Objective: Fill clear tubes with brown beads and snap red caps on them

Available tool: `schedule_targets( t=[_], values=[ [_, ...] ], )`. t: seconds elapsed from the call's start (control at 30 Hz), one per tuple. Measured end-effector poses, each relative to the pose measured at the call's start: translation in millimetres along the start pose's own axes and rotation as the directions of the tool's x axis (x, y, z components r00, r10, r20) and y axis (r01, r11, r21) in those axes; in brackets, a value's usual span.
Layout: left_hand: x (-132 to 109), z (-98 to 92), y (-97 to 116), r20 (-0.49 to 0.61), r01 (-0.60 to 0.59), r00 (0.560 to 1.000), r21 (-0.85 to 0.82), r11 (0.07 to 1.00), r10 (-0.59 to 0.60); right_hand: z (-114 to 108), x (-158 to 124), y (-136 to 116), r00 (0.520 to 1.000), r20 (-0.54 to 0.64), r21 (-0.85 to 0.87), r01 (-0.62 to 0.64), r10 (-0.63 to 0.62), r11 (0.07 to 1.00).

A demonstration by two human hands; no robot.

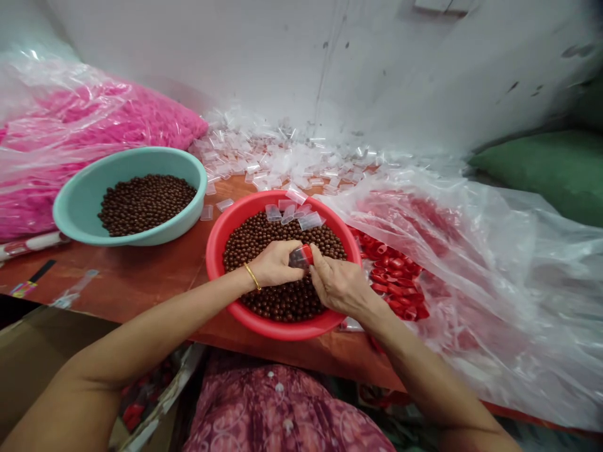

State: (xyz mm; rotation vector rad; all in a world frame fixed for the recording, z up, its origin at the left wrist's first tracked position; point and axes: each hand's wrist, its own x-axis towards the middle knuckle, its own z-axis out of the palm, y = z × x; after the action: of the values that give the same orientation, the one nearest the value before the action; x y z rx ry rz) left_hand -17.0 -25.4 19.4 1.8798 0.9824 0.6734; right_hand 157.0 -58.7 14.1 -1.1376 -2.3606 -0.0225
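Tube: small clear tube [301, 257] with red cap, held over the red bowl [221, 235] of brown beads [277, 301].
Left hand [276, 265]: fingers curled around it.
Right hand [340, 285]: pinching the capped end.

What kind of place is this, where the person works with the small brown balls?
Probably a small packing workshop for sweets or beads, done by hand. Two basins, red and teal, hold bulk brown balls; loose clear tubes and red caps lie in heaps; both hands hold one capped tube.
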Motion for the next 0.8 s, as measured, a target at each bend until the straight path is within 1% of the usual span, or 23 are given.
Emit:
schedule_targets(
  t=[0.07,0.13,0.17,0.2,0.23,0.27,0.3,0.33,0.37,0.4,0.43,0.47,0.53,0.6,0.63,0.7,0.8],
  values=[
    [0.8,-0.4,-0.1,-0.021,0.004,1.0,0.029,1.0,-0.003,-0.4,1.7,-0.3,1.0,-0.011,0.073,-0.026,0.027,0.997],
    [2.1,-0.8,0.3,-0.045,-0.002,0.999,0.011,1.0,0.002,-2.8,7.3,0.9,0.997,-0.037,0.217,-0.058,0.067,0.974],
    [2.7,-1.0,0.9,-0.053,-0.01,0.999,0.005,1.0,0.01,-3.9,11.6,1.7,0.992,-0.057,0.298,-0.088,0.11,0.95],
    [3.1,-1.0,1.8,-0.055,-0.02,0.998,0.013,1.0,0.02,-4.4,16.8,2.4,0.981,-0.081,0.383,-0.134,0.177,0.914],
    [3.3,-0.8,2.9,-0.048,-0.031,0.998,0.045,0.999,0.033,-3.9,22.7,2.7,0.959,-0.096,0.473,-0.193,0.268,0.86],
    [3.2,-0.5,4.4,-0.033,-0.041,0.998,0.103,0.994,0.044,-2.1,28.9,2.6,0.926,-0.089,0.565,-0.256,0.367,0.785],
    [2.6,0.0,5.9,-0.014,-0.049,0.999,0.181,0.982,0.052,0.9,34.9,2.1,0.892,-0.058,0.651,-0.307,0.448,0.694],
    [1.6,0.7,7.5,0.01,-0.055,0.998,0.261,0.964,0.055,5.1,40.5,1.3,0.866,-0.01,0.723,-0.34,0.501,0.602],
    [0.3,1.4,9.0,0.034,-0.061,0.998,0.336,0.94,0.052,10.0,45.3,0.5,0.853,0.043,0.773,-0.358,0.52,0.523],
    [-1.3,2.0,10.1,0.056,-0.065,0.997,0.401,0.914,0.046,15.1,49.0,-0.2,0.854,0.092,0.799,-0.369,0.511,0.474],
    [-3.1,2.4,10.8,0.071,-0.069,0.997,0.459,0.886,0.04,20.0,51.6,-0.5,0.865,0.128,0.805,-0.376,0.484,0.458],
    [-4.8,2.7,11.0,0.087,-0.076,0.996,0.507,0.858,0.037,24.2,53.3,-0.7,0.878,0.141,0.799,-0.374,0.458,0.471],
    [-7.4,2.6,9.9,0.115,-0.1,0.993,0.588,0.802,0.039,30.0,54.7,-1.1,0.902,0.11,0.753,-0.35,0.417,0.557],
    [-7.7,1.9,7.7,0.131,-0.119,0.99,0.651,0.749,0.044,31.7,55.2,-4.0,0.916,0.024,0.685,-0.306,0.4,0.661],
    [-6.7,1.3,6.8,0.133,-0.127,0.99,0.675,0.727,0.049,31.2,55.5,-6.9,0.915,-0.025,0.656,-0.288,0.402,0.697],
    [-3.2,-0.4,7.2,0.123,-0.141,0.99,0.707,0.694,0.075,27.6,56.5,-13.9,0.905,-0.097,0.647,-0.258,0.413,0.718],
    [-5.8,-8.0,13.6,0.089,-0.177,0.983,0.701,0.691,0.162,15.5,54.2,-16.0,0.869,-0.202,0.697,-0.196,0.451,0.689]
  ],
)
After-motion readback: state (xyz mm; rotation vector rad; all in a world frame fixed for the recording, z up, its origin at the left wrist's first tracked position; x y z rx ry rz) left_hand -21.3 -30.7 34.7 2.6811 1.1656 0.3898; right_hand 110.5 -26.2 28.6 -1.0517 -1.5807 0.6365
